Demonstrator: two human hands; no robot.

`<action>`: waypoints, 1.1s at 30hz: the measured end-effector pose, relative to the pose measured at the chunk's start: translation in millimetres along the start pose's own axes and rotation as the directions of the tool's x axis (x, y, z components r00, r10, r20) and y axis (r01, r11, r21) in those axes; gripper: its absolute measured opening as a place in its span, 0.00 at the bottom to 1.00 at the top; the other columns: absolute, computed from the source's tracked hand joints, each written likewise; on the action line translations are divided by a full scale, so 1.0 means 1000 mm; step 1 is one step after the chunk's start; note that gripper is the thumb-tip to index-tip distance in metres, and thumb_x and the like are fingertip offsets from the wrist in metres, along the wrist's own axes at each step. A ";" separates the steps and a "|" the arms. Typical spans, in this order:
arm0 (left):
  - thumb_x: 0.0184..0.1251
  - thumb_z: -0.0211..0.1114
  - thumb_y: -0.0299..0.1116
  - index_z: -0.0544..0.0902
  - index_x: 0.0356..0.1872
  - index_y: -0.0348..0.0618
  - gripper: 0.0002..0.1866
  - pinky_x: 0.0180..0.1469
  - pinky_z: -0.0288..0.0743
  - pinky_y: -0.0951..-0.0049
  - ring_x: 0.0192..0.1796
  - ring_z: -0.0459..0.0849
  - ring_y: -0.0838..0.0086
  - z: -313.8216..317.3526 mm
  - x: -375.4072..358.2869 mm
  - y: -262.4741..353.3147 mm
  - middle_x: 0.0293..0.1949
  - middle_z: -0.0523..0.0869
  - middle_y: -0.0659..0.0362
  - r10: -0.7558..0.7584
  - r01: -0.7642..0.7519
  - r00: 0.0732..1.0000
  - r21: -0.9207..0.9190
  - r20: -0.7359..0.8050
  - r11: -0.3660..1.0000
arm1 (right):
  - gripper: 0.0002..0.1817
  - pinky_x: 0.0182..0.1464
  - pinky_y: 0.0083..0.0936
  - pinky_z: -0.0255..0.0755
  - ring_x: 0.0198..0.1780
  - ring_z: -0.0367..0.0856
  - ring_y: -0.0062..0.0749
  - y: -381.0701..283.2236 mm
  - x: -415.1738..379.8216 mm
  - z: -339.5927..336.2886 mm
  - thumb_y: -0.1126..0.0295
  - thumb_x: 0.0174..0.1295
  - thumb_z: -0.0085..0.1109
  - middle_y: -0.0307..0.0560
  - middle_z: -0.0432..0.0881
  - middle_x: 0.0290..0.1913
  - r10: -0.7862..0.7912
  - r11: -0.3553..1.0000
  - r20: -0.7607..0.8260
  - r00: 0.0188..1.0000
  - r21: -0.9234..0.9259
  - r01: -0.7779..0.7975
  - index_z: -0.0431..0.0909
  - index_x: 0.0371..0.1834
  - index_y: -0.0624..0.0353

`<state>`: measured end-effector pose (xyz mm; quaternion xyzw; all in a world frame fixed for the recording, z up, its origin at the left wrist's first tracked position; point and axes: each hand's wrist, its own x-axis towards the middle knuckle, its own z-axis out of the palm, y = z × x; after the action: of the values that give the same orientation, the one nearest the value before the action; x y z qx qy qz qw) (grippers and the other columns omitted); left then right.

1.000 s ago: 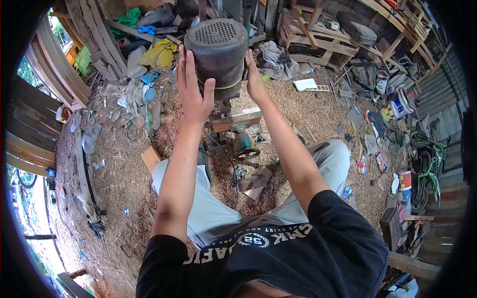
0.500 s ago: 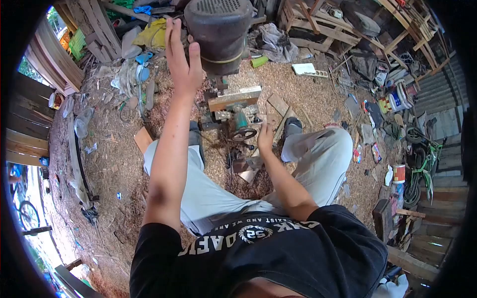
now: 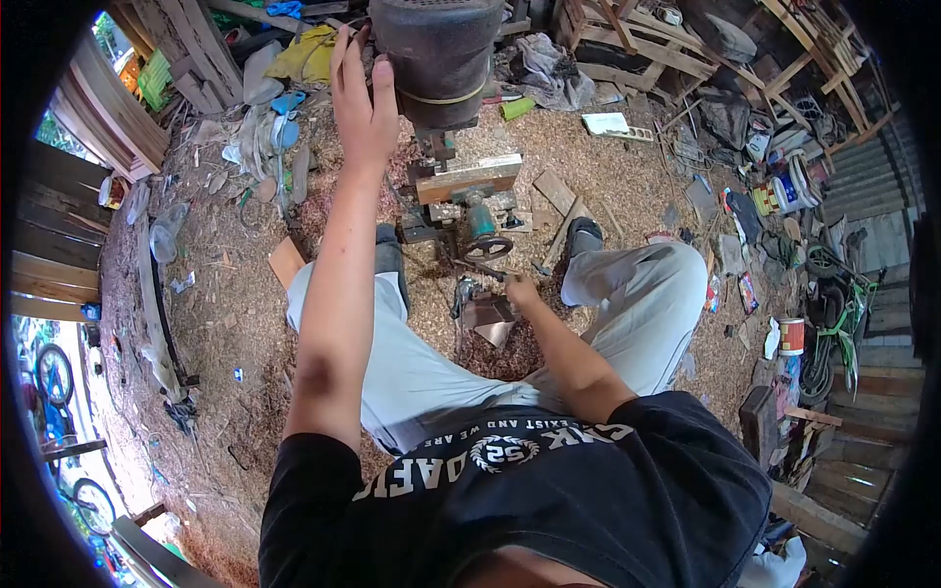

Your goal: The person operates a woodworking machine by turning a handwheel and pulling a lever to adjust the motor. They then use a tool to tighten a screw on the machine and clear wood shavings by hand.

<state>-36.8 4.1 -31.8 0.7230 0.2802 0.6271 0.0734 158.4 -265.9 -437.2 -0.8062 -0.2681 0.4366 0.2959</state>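
Observation:
A dark machine head (image 3: 431, 59) with a yellow band stands at the top centre. My left hand (image 3: 367, 108) is raised at its left side, fingers spread and pointing up. Below the head, a wooden block (image 3: 470, 179) sits on the machine's table beside a green part (image 3: 480, 218). A dark handwheel (image 3: 487, 248) is under that. My right hand (image 3: 520, 291) is closed at the handle end just below the wheel, near a brown and metal piece (image 3: 488, 316) on the shavings.
Wood shavings cover the ground (image 3: 235, 343). Loose wood strips (image 3: 556, 191) lie near the right foot. Stacked timber frames (image 3: 637, 54) and a bucket (image 3: 790, 336) stand at the right. A wooden board (image 3: 286, 265) lies by the left leg.
My right hand has moved down from beside the machine's table to the handle below the wheel. The view has shifted slightly. My left hand stays at the machine head.

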 end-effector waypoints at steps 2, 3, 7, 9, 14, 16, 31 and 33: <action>0.87 0.52 0.49 0.71 0.77 0.37 0.30 0.79 0.60 0.53 0.79 0.67 0.48 0.000 0.000 -0.003 0.78 0.69 0.44 -0.031 0.031 1.000 -0.012 0.004 0.999 | 0.21 0.40 0.38 0.77 0.38 0.84 0.37 0.025 0.007 0.010 0.57 0.75 0.58 0.50 0.88 0.37 0.162 0.985 0.102 0.982 0.049 -0.167 0.84 0.53 0.68; 0.87 0.52 0.49 0.70 0.77 0.36 0.31 0.79 0.61 0.54 0.78 0.69 0.48 0.001 -0.001 -0.005 0.77 0.70 0.44 -0.062 0.062 0.998 -0.027 0.006 0.998 | 0.21 0.40 0.38 0.77 0.38 0.84 0.37 0.047 0.017 0.018 0.57 0.75 0.58 0.50 0.88 0.37 0.167 0.984 0.104 0.980 0.046 -0.172 0.84 0.53 0.68; 0.86 0.52 0.47 0.69 0.77 0.34 0.31 0.78 0.62 0.55 0.76 0.71 0.49 0.001 0.000 -0.009 0.75 0.72 0.44 -0.078 0.078 0.997 0.005 0.016 0.997 | 0.21 0.40 0.40 0.77 0.38 0.85 0.35 0.074 0.027 0.024 0.54 0.75 0.59 0.49 0.87 0.37 0.053 0.996 0.123 0.991 -0.082 -0.043 0.84 0.50 0.66; 0.86 0.52 0.46 0.68 0.77 0.34 0.30 0.78 0.62 0.56 0.76 0.71 0.49 0.002 0.001 -0.011 0.74 0.73 0.44 -0.060 0.060 0.998 0.003 0.010 0.998 | 0.22 0.39 0.41 0.77 0.38 0.85 0.35 0.068 0.026 0.023 0.53 0.76 0.59 0.49 0.87 0.37 0.049 0.995 0.114 0.992 -0.093 -0.038 0.83 0.50 0.65; 0.86 0.53 0.47 0.69 0.76 0.34 0.30 0.78 0.63 0.55 0.76 0.72 0.47 0.005 0.005 -0.013 0.73 0.73 0.43 -0.045 0.045 0.999 0.002 0.013 0.999 | 0.27 0.52 0.41 0.78 0.43 0.85 0.40 -0.005 0.013 -0.001 0.47 0.80 0.49 0.48 0.88 0.44 -0.020 0.852 0.163 0.986 0.518 -0.068 0.79 0.62 0.61; 0.86 0.53 0.48 0.70 0.76 0.34 0.30 0.77 0.63 0.55 0.76 0.72 0.47 0.007 0.004 -0.012 0.73 0.73 0.43 -0.038 0.037 0.999 0.017 0.010 0.999 | 0.27 0.54 0.41 0.78 0.44 0.85 0.39 -0.040 0.002 -0.005 0.46 0.80 0.46 0.47 0.87 0.46 0.018 0.772 0.180 0.983 0.623 -0.128 0.77 0.64 0.59; 0.88 0.48 0.45 0.67 0.79 0.34 0.30 0.77 0.62 0.60 0.75 0.74 0.57 0.019 0.011 0.018 0.73 0.76 0.45 0.116 -0.127 0.989 -0.133 -0.088 0.983 | 0.24 0.61 0.50 0.77 0.58 0.84 0.66 0.002 0.047 0.032 0.54 0.74 0.56 0.67 0.84 0.60 -0.234 0.933 -0.026 0.972 -0.289 0.217 0.80 0.64 0.60; 0.88 0.48 0.45 0.68 0.78 0.34 0.30 0.77 0.62 0.60 0.74 0.75 0.57 0.020 0.010 0.016 0.72 0.77 0.45 0.104 -0.115 0.990 -0.127 -0.090 0.985 | 0.27 0.70 0.59 0.71 0.70 0.76 0.62 0.003 0.054 0.034 0.53 0.75 0.54 0.60 0.78 0.69 -0.183 0.813 0.102 0.978 -0.543 0.209 0.76 0.70 0.58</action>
<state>-11.9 1.0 -20.2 0.7041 0.2006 0.6770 0.0748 154.8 -222.7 -483.8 -0.8150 -0.4706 0.3262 0.0885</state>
